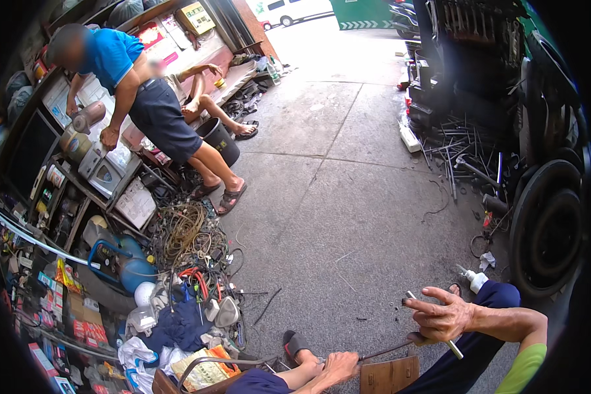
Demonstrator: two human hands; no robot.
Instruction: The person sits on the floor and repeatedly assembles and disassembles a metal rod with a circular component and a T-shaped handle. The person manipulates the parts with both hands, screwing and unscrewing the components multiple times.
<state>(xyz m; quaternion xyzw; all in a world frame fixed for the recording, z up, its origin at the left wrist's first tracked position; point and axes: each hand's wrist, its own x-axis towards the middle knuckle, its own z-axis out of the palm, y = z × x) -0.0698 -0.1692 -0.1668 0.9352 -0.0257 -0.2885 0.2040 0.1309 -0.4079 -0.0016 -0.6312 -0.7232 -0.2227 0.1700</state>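
My right hand point(442, 316) is raised in front of my right knee, its fingers bent around a straight silvery bar point(454, 349) that slants past the palm. Lower and to the left, my left hand point(340, 368) is closed at one end of a thin dark rod point(386, 350). This rod runs up toward my right hand; whether it joins the silvery bar is hidden by the fingers. Just beneath the rod is a brown wooden board point(389, 376). A white bottle with a nozzle point(476, 279) stands beyond my right knee.
Tangled cables point(187, 230), cloths and a blue tank point(134, 262) crowd the left. Metal rods and tools point(463, 154) lie at right near a tyre point(548, 226). A person in a blue shirt point(115, 56) bends over a cluttered bench; another sits behind, near a black bucket point(218, 141).
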